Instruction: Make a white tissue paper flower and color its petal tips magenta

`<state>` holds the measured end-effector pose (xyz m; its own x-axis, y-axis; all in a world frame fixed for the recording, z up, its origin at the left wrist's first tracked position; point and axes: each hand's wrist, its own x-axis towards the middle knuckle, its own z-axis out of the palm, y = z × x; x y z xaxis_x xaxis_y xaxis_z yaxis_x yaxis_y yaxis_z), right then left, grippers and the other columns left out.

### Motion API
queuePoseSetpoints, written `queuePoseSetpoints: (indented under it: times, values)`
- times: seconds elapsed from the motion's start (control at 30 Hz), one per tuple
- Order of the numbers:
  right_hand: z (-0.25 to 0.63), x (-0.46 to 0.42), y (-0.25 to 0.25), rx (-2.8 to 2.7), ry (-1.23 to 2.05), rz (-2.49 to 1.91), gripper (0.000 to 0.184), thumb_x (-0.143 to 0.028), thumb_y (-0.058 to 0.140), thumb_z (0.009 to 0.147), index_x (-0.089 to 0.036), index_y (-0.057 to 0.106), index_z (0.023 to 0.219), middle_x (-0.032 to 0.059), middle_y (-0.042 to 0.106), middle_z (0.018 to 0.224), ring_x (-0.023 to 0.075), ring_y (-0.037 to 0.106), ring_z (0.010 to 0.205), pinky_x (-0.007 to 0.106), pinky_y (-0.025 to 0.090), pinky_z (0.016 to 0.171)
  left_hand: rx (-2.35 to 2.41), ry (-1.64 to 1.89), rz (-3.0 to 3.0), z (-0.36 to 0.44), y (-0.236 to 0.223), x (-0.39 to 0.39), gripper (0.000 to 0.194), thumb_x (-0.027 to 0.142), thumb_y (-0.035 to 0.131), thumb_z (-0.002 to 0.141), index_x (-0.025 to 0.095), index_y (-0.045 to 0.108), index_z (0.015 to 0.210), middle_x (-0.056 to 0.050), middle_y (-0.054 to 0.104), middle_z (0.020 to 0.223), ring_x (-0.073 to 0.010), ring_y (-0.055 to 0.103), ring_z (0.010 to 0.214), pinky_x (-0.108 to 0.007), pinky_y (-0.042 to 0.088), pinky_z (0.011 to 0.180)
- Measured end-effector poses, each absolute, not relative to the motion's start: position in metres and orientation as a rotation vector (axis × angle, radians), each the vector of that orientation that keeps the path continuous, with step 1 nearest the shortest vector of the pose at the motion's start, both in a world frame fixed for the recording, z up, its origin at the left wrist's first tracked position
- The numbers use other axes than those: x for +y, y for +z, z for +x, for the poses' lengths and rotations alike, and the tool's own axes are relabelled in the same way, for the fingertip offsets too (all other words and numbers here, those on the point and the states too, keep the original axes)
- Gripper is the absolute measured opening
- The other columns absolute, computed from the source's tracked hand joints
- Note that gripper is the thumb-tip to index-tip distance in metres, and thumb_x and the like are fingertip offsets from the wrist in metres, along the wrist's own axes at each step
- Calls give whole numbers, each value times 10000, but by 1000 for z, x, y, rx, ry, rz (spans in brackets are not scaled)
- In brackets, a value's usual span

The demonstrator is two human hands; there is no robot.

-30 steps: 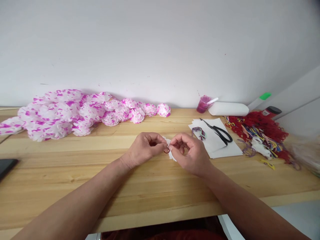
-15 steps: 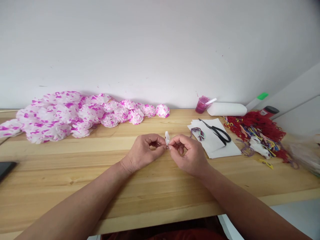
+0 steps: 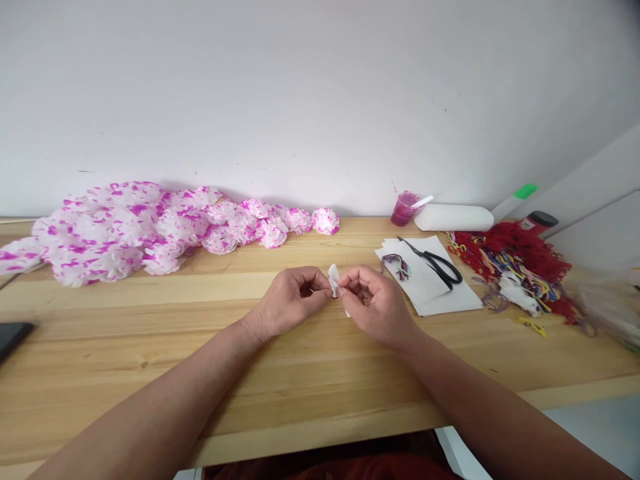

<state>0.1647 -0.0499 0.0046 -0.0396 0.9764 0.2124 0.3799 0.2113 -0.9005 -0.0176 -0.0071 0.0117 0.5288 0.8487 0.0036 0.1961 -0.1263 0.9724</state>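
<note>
A small folded piece of white paper (image 3: 333, 273) stands between my fingertips, low over the middle of the wooden table. My left hand (image 3: 295, 300) pinches it from the left with thumb and forefinger. From the right, my right hand (image 3: 376, 303) pinches the same paper, its other fingers curled in. A thin dark bit, possibly yarn, shows at the pinch but is too small to make out. Just right of my right hand lies a stack of white paper sheets (image 3: 430, 307), with black-handled scissors (image 3: 443, 267) and a few yarn strands (image 3: 397, 262) on top.
Pink-and-white paper pompoms (image 3: 115, 233) are heaped along the wall at left. At the back right are a cup of pink liquid (image 3: 404, 208), a white roll (image 3: 453, 218), a red yarn heap (image 3: 520, 250) and a dark-lidded jar (image 3: 540, 221). A black object (image 3: 13, 339) lies far left.
The white paper has turned a little between my fingers, and a corner of it now shows below my right fingertips. My arms have stayed almost in place.
</note>
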Motion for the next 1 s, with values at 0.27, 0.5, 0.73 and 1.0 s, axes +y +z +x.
queuePoseSetpoints:
  times: [0.27, 0.5, 0.73, 1.0]
  values:
    - [163, -48, 7, -1445, 1006, -1294, 70, -226, 637, 810, -192, 582, 835, -29, 567, 671, 98, 508, 579, 220, 417, 526, 1007, 694, 1712, -19, 19, -9, 335, 470, 635, 832, 148, 724, 832, -19, 680, 737, -122, 540, 631, -222, 392, 543]
    - [162, -48, 7, -1462, 1005, -1275, 61, -213, 635, 811, -188, 583, 831, -32, 566, 656, 95, 510, 560, 214, 425, 512, 1016, 703, 1710, -18, 17, -10, 286, 403, 627, 834, 159, 770, 878, -34, 754, 832, -165, 630, 721, -228, 442, 596]
    - [161, -50, 8, -1475, 951, -1233, 104, -240, 650, 822, -195, 575, 877, 4, 633, 739, 124, 595, 629, 234, 493, 558, 990, 666, 1674, -20, 17, -9, 300, 428, 644, 826, 149, 753, 816, -36, 745, 763, -149, 626, 662, -230, 443, 588]
    - [164, -53, 11, -1576, 909, -1278, 108, -201, 593, 852, -204, 568, 957, 21, 688, 777, 140, 634, 652, 249, 500, 581, 899, 594, 1553, -20, 17, -7, 248, 346, 589, 869, 144, 734, 861, -55, 761, 836, -156, 667, 744, -240, 481, 672]
